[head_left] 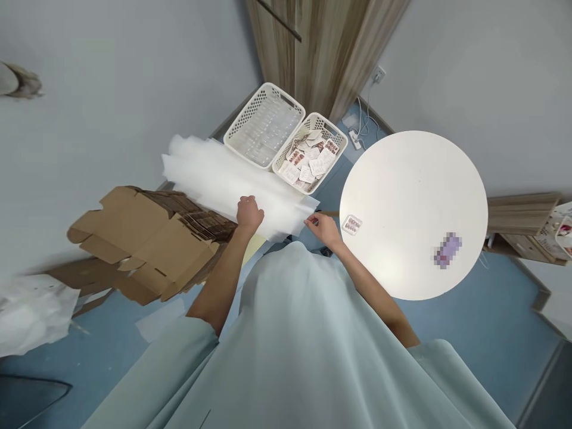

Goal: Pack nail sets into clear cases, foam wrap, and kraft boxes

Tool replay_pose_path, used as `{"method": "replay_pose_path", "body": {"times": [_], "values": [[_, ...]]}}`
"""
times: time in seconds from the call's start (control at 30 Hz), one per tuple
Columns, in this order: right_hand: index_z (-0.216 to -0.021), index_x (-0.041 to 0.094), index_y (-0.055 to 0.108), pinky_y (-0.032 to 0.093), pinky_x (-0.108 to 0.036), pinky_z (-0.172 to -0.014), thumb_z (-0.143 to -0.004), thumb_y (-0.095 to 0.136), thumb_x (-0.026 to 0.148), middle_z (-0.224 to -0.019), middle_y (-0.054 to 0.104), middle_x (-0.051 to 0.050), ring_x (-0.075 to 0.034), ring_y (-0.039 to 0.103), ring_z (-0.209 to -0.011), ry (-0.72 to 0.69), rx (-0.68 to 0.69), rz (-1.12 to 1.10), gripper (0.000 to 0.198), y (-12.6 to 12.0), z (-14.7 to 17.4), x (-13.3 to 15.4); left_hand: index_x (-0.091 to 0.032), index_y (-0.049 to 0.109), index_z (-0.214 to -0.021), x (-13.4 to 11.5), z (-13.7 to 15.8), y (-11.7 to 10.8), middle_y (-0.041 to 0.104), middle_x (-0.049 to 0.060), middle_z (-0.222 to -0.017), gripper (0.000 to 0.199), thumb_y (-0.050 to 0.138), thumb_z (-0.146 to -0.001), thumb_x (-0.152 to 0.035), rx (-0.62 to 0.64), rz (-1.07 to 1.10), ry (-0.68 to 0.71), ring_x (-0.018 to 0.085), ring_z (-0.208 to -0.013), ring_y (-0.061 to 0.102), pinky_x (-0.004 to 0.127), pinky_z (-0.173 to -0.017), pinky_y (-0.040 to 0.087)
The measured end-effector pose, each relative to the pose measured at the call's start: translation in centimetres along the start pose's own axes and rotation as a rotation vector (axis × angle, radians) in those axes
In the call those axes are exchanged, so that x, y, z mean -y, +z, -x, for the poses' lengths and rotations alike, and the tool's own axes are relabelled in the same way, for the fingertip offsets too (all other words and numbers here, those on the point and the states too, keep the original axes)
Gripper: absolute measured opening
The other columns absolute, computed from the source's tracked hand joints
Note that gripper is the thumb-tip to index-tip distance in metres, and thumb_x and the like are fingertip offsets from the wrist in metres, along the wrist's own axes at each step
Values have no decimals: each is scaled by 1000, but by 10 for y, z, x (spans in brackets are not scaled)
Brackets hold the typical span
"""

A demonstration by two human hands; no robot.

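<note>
A stack of thin white foam sheets [210, 173] lies in front of me, its right end near my body. My left hand [250, 214] rests on top of the stack, fingers curled in; nothing shows in them. At the right edge of the stack, my right hand [324, 229] has thumb and fingertips pinched together on a sheet's corner. Just right of that hand, a small clear case [352, 224] with rows of small brownish pieces lies on the round white table [411, 179].
Behind the sheets stand a white basket [232, 138] of clear plastic cases and another basket [343, 148] of printed packs. Flattened cardboard boxes [147, 238] are stacked at left. A pixelated purple item [448, 249] lies on the table. A power strip [354, 140] with cables sits on the floor.
</note>
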State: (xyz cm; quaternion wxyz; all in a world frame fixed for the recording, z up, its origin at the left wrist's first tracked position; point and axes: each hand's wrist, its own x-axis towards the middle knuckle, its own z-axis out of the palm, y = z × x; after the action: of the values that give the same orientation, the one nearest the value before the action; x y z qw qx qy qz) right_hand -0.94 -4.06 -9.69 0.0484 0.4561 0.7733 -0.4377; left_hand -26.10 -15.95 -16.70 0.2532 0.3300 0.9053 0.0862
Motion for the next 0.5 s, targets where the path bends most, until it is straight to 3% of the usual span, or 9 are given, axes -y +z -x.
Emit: {"method": "replay_pose_path", "body": {"times": [0.23,0.5], "values": [[-96,24,76,49,-30,-76,-100,67,35,-98,81,-3,-21,72,-85,23,-11,13,15,14,-2,28,-8,60,-128,-4,-2,-4,60,26,-131,39,61,-91,-18,26,-173,58,39,-124,54,48,-103,47],[-94,24,75,49,-31,-74,-100,65,33,-98,81,-2,-20,71,-83,57,-6,6,14,19,-3,49,-16,74,-112,10,8,-16,71,20,-112,29,48,-100,-18,64,-37,119,38,-115,61,48,-99,48]]}}
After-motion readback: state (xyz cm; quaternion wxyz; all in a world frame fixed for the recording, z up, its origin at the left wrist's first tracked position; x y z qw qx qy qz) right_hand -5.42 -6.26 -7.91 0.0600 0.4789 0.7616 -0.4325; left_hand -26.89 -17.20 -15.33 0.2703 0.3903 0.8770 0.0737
